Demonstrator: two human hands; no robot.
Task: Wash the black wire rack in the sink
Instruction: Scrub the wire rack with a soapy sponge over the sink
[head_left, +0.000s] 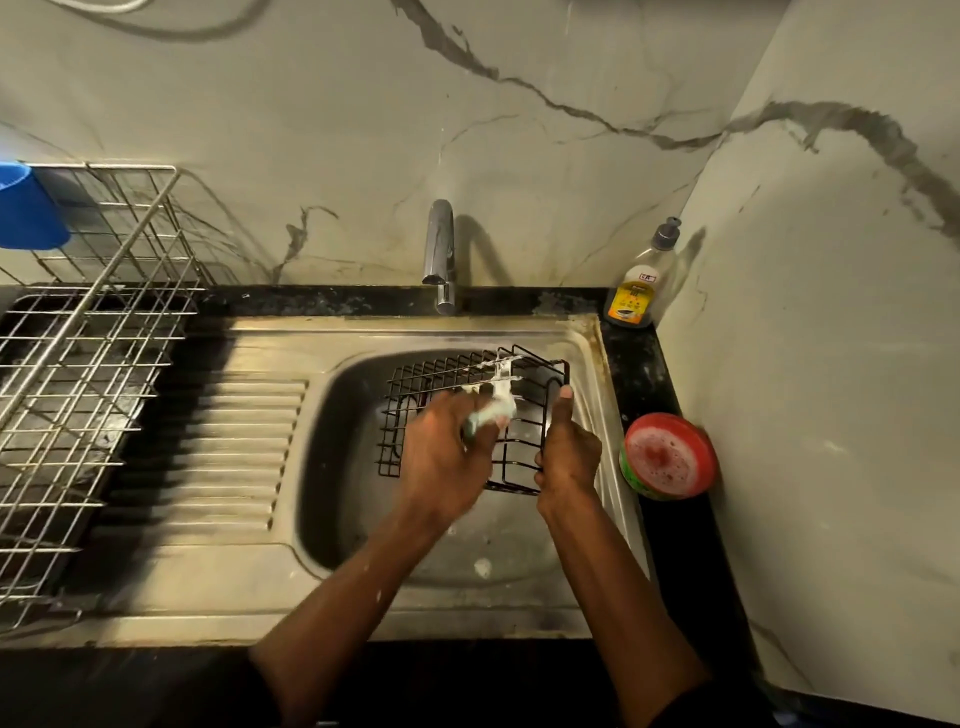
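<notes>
I see the black wire rack standing tilted inside the sink basin. My right hand has its grip curled round the rack's right edge. My left hand, blurred, pinches a soapy scrubber against its wires.

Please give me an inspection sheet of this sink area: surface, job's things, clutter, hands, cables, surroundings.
Surface: steel sink with ribbed drainboard, set in a black counter.
Job's things: black rack tilted in the basin, white foam on its wires; sponge against it.
Clutter: soap bottle in the back corner; red tub with foam, on the counter at right; steel drainer at left, blue cup at its far corner.
Hands: left hand, blurred, holds the sponge; right hand grips the rack's right edge.
Cables: one cable on the wall, top left.
Surroundings: marble walls; tap behind the basin.
</notes>
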